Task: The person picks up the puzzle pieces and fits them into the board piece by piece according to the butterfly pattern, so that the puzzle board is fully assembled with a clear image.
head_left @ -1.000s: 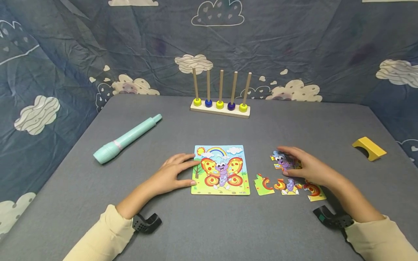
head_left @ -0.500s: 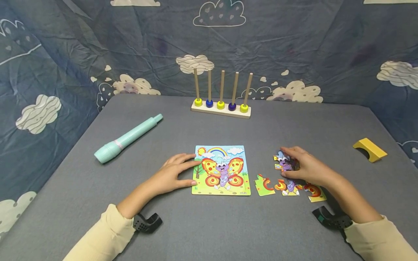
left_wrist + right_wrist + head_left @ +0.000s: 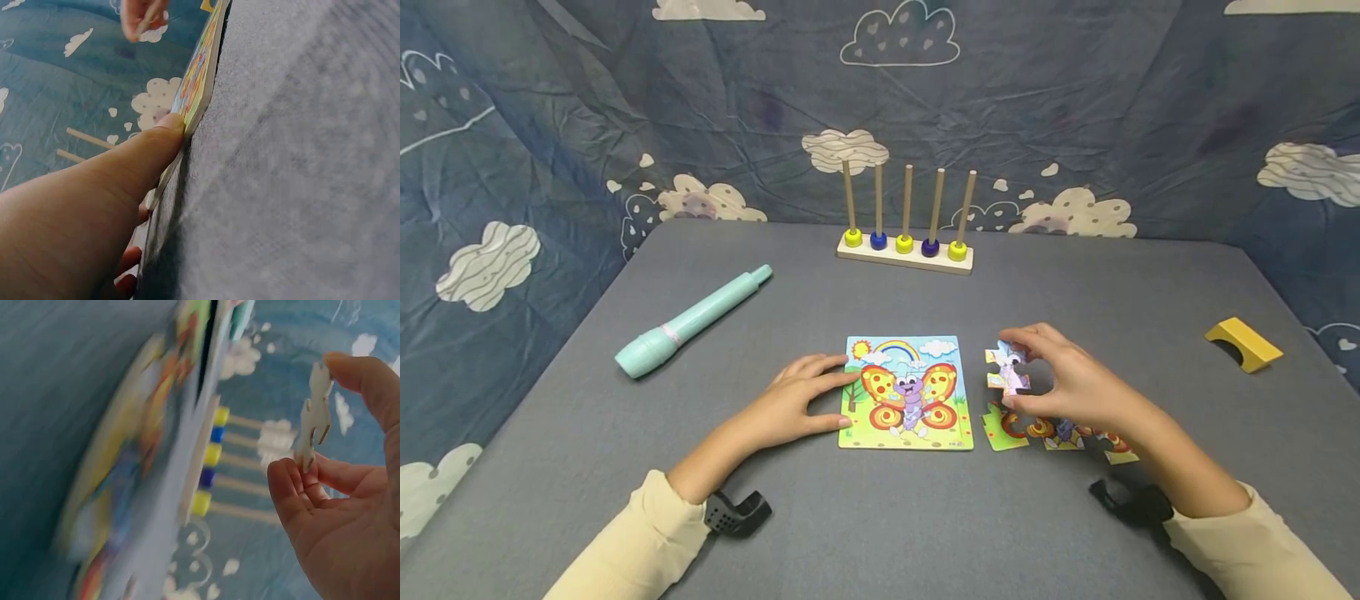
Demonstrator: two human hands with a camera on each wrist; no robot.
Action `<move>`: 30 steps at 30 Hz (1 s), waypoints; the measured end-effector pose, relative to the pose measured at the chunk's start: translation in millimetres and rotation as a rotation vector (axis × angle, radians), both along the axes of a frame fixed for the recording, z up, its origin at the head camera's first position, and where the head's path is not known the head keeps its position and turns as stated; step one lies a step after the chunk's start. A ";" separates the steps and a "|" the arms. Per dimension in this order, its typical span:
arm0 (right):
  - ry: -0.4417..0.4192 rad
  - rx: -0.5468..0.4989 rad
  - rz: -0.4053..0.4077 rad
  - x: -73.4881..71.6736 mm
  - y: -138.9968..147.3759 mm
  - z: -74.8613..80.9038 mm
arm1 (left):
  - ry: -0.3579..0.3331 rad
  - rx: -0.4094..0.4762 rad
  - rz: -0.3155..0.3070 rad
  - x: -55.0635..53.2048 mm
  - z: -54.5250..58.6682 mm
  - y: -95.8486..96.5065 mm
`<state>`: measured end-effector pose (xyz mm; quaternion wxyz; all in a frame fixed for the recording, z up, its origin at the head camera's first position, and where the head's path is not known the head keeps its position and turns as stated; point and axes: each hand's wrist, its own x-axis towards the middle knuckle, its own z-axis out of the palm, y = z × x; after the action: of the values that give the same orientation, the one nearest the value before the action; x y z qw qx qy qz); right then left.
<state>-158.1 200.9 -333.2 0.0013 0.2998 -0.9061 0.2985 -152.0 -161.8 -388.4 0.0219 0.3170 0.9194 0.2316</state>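
Observation:
A puzzle board with a butterfly picture lies flat on the table. My left hand rests at its left edge, thumb and fingers spread over the rim; the left wrist view has the thumb touching the edge. Right of the board, my right hand pinches a purple-and-white puzzle piece between thumb and fingers, raised off the table. In the right wrist view the pale back of that puzzle piece shows. Below the right hand lie a green puzzle piece and other pieces, partly covered by the hand.
At the back stands a wooden peg rack with five upright rods and coloured beads. A mint-green microphone-shaped toy lies at the left. A yellow arch block sits far right. Patterned cloth hangs behind the table.
My right hand has lifted the purple puzzle piece off the table and carried it left toward the board. My left hand has stayed in place.

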 end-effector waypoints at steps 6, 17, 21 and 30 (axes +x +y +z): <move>-0.026 -0.033 0.044 0.4 -35.6 -1.7 | 0.036 -0.052 -0.004 -0.3 5.4 9.1; -0.025 0.080 0.107 -8.7 -85.2 -26.8 | 0.071 -0.095 -0.019 -1.8 7.2 19.9; 0.027 0.116 0.101 -12.0 -92.8 -34.4 | 0.082 -0.102 -0.025 -1.5 6.6 20.8; -0.005 0.134 0.078 -14.9 -102.4 -39.9 | 0.132 -0.158 -0.082 1.5 4.7 24.6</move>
<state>-173.0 98.5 -373.1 -0.0324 0.3335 -0.9117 0.2378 -150.5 -137.2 -383.7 -0.0043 0.3665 0.9205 0.1358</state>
